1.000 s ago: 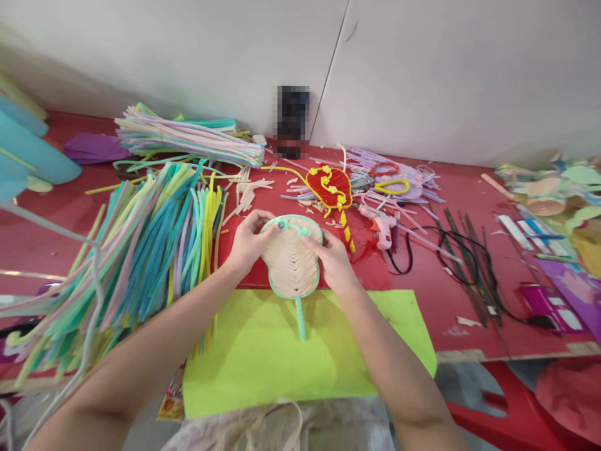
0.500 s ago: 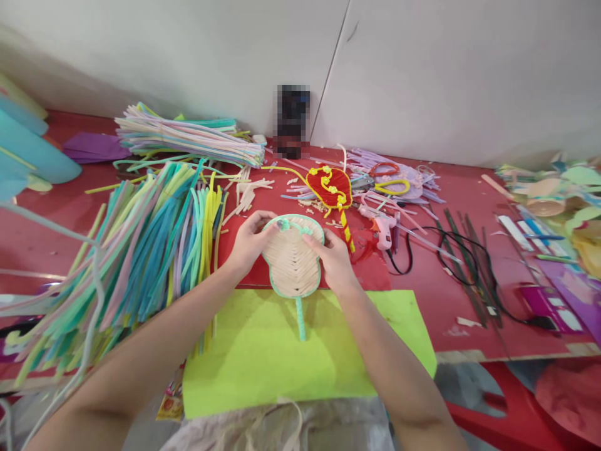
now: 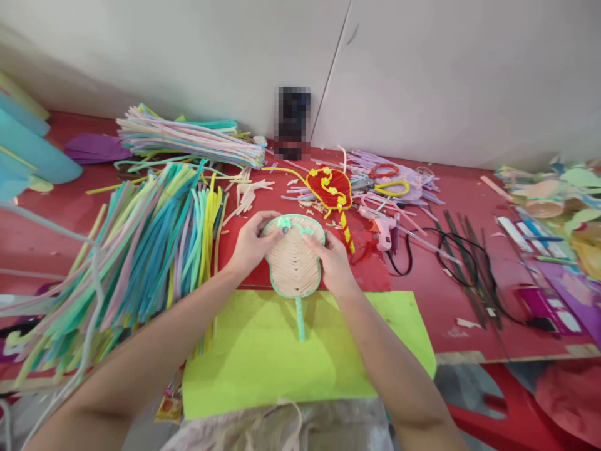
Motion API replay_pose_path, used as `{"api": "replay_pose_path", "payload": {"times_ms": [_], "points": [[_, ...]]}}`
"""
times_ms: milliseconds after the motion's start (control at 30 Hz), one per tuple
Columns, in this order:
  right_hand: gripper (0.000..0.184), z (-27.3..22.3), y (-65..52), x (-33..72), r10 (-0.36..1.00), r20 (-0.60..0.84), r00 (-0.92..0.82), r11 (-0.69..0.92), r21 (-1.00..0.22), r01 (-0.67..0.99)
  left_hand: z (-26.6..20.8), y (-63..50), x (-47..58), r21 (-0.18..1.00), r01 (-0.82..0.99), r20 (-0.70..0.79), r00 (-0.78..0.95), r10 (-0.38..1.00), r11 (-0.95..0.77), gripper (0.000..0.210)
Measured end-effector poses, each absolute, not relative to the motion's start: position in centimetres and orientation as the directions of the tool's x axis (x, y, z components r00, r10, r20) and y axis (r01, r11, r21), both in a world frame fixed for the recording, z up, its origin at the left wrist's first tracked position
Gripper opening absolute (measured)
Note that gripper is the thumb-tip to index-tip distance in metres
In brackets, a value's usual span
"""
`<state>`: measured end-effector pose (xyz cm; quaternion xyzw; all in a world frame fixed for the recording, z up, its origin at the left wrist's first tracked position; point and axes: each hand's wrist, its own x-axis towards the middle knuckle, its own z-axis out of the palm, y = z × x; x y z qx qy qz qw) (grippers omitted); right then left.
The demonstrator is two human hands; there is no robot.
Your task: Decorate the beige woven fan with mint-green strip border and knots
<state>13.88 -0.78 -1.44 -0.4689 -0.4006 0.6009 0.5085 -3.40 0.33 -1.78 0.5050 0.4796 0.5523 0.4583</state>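
Note:
Both hands hold a cream hand fan (image 3: 295, 260) made of pipe cleaners, with a mint-green rim and a twisted green handle pointing down toward me. My left hand (image 3: 256, 244) grips its upper left edge, the thumb on the front beside a small green flower (image 3: 283, 222). On the upper right edge, my right hand (image 3: 335, 260) is closed, its thumb by a second green curl (image 3: 307, 231). The fingers behind the fan are hidden. Just beyond it lies a red fan (image 3: 328, 188) with yellow trim and flowers.
Bundles of pipe cleaners (image 3: 154, 244) lie on the left. Scissors (image 3: 392, 188), a pink glue gun (image 3: 385, 232) and its black cable (image 3: 474, 269) are on the right. A lime-green sheet (image 3: 263, 363) hangs over the red table's (image 3: 451, 225) front edge. A pixelated dark object (image 3: 293, 122) stands against the wall.
My left thumb has shifted slightly down and right off the green flower, which now shows more fully. The fan and my right hand have stayed nearly in place.

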Motion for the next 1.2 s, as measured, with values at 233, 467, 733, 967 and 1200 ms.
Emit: {"api": "replay_pose_path", "payload": {"times_ms": [233, 467, 733, 967, 1200], "points": [[0.028, -1.0, -0.8, 14.1, 0.989, -0.144, -0.045, -0.149, -0.977, -0.153, -1.1, 0.2, -3.5, 0.998, -0.061, -0.032, -0.08, 0.996, 0.027, 0.027], [0.029, -0.9, -0.9, 14.1, 0.992, -0.111, -0.054, -0.115, -0.99, -0.079, -1.3, 0.1, -3.7, 0.997, -0.043, -0.072, -0.104, 0.992, 0.068, 0.022], [0.032, -1.0, -0.7, 14.0, 0.994, -0.104, -0.027, -0.106, -0.989, -0.101, -0.6, 0.0, -3.3, 0.988, -0.1, 0.115, -0.048, 0.992, -0.12, 0.013], [0.032, -1.4, -0.7, 14.2, 0.994, -0.106, -0.028, -0.108, -0.989, -0.103, -1.4, 0.2, -3.5, 0.991, 0.038, 0.129, -0.058, 0.99, -0.127, 0.015], [0.031, -1.4, -0.8, 13.8, 0.992, -0.129, -0.01, -0.129, -0.981, -0.145, -1.3, 0.2, -3.5, 0.992, 0.029, 0.121, -0.068, 0.99, -0.119, 0.014]]}}
